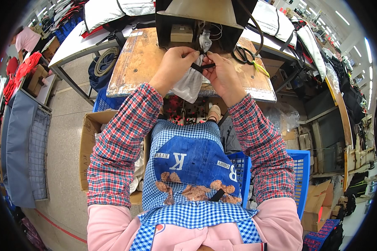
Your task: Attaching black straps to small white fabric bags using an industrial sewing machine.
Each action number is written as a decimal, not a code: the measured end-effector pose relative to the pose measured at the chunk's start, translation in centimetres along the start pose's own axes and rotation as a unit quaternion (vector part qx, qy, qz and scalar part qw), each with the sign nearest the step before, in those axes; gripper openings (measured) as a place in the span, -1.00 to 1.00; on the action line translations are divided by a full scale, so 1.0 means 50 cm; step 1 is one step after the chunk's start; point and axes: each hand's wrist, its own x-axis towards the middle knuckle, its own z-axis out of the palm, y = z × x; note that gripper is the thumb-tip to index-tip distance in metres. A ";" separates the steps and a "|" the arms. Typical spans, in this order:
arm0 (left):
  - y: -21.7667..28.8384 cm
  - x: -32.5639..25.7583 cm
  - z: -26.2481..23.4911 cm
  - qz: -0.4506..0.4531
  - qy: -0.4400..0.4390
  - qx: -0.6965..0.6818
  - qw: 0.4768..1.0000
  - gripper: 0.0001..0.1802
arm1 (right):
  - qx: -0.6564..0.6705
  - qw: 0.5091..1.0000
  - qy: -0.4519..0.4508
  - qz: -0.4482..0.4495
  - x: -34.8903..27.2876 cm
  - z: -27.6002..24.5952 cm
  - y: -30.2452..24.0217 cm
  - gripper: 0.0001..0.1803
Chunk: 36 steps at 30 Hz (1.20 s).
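Note:
Both hands meet at the front of a dark-housed machine point(234, 25), over the worn wooden worktop. A short black webbing strap point(197, 67) spans the space between them. My left hand point(174, 67) is closed, thumb and forefinger pinched at the strap's upper part by the machine's working point. Opposite it, my right hand point(225, 77) has its fingers curled around the strap's right end. Just below the strap, a whitish cloth bag point(189, 87) hangs from the machine over the worktop's front edge. My fingertips partly hide how the strap lies.
The wooden worktop point(134, 62) has a cable with a yellow tie point(259, 68) on its right. A cardboard box point(88, 146) stands left of my legs, a blue plastic crate point(299, 167) to the right. White tables with silvery pieces point(104, 16) flank the machine.

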 end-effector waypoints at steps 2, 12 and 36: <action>0.000 0.001 0.001 0.002 0.001 -0.017 1.000 -0.67 | 0.001 1.000 0.000 -0.003 0.003 -0.001 0.003 -0.85; 0.008 -0.004 0.001 0.004 0.001 -0.018 1.000 -0.68 | 0.008 1.000 -0.002 -0.007 -0.004 -0.001 -0.004 -0.84; 0.043 -0.048 -0.077 -0.024 -0.117 0.031 0.992 -0.63 | -0.636 0.757 -0.104 -0.107 -0.178 -0.110 -0.029 -0.73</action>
